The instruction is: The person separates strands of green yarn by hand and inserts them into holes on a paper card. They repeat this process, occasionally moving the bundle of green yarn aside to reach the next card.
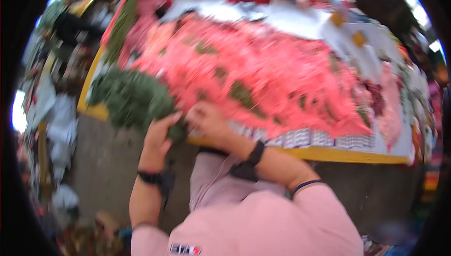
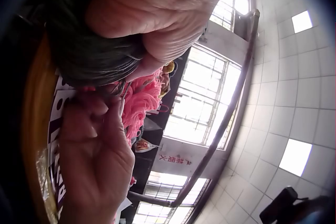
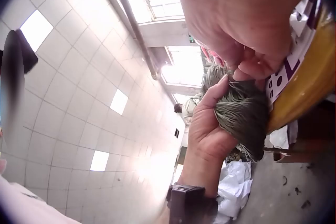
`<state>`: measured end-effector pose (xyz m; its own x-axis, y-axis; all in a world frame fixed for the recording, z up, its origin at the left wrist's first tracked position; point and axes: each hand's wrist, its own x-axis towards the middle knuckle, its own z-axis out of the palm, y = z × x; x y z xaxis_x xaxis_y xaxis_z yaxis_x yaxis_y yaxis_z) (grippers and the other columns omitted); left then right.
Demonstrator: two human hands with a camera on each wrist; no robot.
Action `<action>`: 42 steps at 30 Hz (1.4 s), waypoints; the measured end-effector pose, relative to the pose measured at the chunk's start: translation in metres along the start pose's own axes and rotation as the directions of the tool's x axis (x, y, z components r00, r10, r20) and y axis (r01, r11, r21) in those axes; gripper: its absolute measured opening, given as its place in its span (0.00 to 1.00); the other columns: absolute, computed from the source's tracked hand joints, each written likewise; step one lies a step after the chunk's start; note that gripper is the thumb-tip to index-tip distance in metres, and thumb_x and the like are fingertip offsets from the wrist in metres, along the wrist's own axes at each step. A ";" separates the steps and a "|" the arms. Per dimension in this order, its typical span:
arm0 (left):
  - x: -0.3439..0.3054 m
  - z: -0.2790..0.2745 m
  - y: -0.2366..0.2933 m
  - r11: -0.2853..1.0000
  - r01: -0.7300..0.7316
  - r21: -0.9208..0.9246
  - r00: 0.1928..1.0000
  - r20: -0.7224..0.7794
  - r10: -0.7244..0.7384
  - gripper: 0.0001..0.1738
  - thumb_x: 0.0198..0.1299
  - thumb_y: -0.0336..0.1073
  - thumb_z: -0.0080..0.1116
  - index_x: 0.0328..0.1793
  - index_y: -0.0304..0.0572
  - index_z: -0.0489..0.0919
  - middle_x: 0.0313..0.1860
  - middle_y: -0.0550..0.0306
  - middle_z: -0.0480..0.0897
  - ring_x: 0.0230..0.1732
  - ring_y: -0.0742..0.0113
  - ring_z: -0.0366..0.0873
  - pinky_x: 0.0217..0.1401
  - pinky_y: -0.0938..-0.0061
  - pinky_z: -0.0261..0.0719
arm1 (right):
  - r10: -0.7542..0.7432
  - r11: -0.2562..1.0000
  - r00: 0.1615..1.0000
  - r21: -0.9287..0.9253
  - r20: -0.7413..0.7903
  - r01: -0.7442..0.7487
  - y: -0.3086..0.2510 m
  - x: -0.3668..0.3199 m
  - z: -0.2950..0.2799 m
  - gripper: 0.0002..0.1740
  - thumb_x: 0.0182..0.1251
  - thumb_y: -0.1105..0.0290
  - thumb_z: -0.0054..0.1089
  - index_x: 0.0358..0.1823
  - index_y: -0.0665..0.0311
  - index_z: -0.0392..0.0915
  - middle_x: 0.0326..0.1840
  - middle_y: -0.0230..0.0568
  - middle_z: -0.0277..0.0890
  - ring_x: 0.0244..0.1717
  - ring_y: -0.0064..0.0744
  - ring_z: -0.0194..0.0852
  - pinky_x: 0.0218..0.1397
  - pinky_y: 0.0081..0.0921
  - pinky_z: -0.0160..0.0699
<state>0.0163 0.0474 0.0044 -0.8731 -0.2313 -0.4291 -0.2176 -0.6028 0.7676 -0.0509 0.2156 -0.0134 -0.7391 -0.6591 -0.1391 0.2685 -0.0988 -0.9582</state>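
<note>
A thick hank of dark green yarn lies over the left front corner of the table. My left hand grips its near end, with the thumb laid along the strands in the right wrist view. Close beside it, my right hand pinches a few green strands at the hank's end between thumb and fingers. In the left wrist view the fingertips of both hands nearly meet at thin strands. A wide heap of pink yarn with green patches spreads just beyond the hands.
The table has a yellow edge and patterned paper along its front. Pale pink yarn hangs at the right end. White sheets or bags stand at the left across the floor. Another person is in the background.
</note>
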 end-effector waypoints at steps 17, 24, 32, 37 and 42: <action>-0.004 -0.003 0.002 0.996 -0.067 -0.051 0.987 0.140 0.074 0.22 0.58 0.21 0.58 0.60 0.30 0.76 0.50 0.49 0.83 0.49 0.59 0.83 0.54 0.66 0.84 | 0.141 0.978 0.987 0.142 0.070 -0.150 0.000 0.003 -0.003 0.07 0.76 0.68 0.51 0.40 0.62 0.74 0.28 0.27 0.73 0.24 0.14 0.63 0.27 0.14 0.61; -0.004 -0.002 0.002 0.994 -0.028 -0.108 0.991 0.127 0.042 0.19 0.57 0.20 0.60 0.56 0.33 0.78 0.48 0.52 0.83 0.47 0.61 0.83 0.52 0.66 0.84 | 0.065 0.998 0.997 -0.017 0.046 -0.064 -0.001 0.001 0.006 0.05 0.71 0.70 0.58 0.39 0.64 0.77 0.29 0.23 0.72 0.27 0.11 0.63 0.29 0.14 0.61; -0.008 0.003 0.000 0.987 -0.161 -0.023 0.975 0.149 0.163 0.25 0.58 0.22 0.58 0.63 0.32 0.73 0.54 0.52 0.81 0.48 0.64 0.83 0.53 0.67 0.84 | 0.130 0.983 0.986 0.117 0.102 -0.142 -0.001 0.001 -0.004 0.05 0.69 0.70 0.61 0.40 0.63 0.78 0.30 0.22 0.72 0.31 0.11 0.65 0.33 0.15 0.64; -0.002 -0.008 0.001 0.994 -0.029 -0.109 0.987 0.157 0.045 0.28 0.56 0.21 0.59 0.66 0.32 0.71 0.59 0.51 0.80 0.49 0.65 0.82 0.50 0.68 0.85 | 0.069 0.997 0.997 -0.030 0.047 -0.067 -0.003 0.001 0.007 0.04 0.69 0.71 0.62 0.39 0.62 0.78 0.31 0.22 0.72 0.31 0.11 0.65 0.34 0.15 0.65; -0.013 0.004 0.005 0.992 -0.118 -0.038 0.978 0.167 0.123 0.26 0.56 0.20 0.59 0.64 0.33 0.73 0.52 0.53 0.81 0.49 0.64 0.82 0.53 0.69 0.84 | 0.072 0.994 0.992 0.080 0.101 -0.080 -0.001 -0.002 0.002 0.04 0.69 0.71 0.62 0.40 0.62 0.77 0.31 0.22 0.72 0.31 0.11 0.64 0.33 0.14 0.64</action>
<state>0.0249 0.0501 0.0160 -0.9536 -0.1728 -0.2464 -0.0965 -0.6000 0.7941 -0.0490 0.2156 -0.0120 -0.6517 -0.7363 -0.1820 0.3753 -0.1046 -0.9210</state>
